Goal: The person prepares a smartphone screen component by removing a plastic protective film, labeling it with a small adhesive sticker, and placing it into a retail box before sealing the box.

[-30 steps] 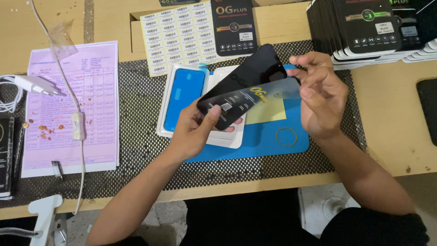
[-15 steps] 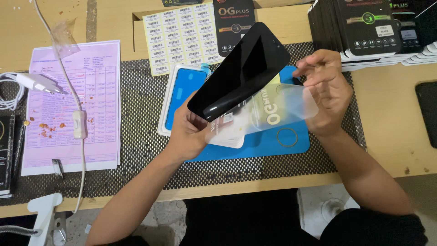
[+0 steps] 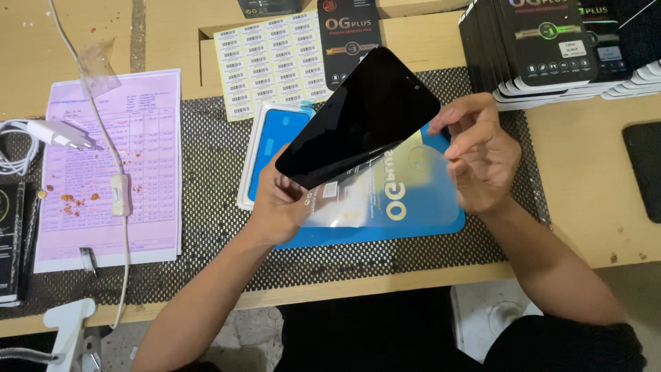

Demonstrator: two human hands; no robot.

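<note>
My left hand (image 3: 277, 200) grips a black phone screen panel (image 3: 358, 117) by its lower left corner and holds it tilted above the bench. My right hand (image 3: 478, 155) pinches a clear plastic film (image 3: 406, 196) with pale lettering by its right edge; the film hangs peeled away under the panel. Beneath both lies a blue work mat (image 3: 385, 231). A white tray (image 3: 256, 148) with a blue insert sits just left of the panel, partly hidden by it.
A dark mesh mat (image 3: 213, 227) covers the wooden bench. A pink paper form (image 3: 110, 165) and a white cable (image 3: 120, 200) lie at left. A sheet of barcode stickers (image 3: 268, 58) lies at the back, stacks of black boxes (image 3: 551, 48) at back right.
The film has come off the panel and now hangs below it in my right hand. My left hand has raised and tilted the panel up and to the right.
</note>
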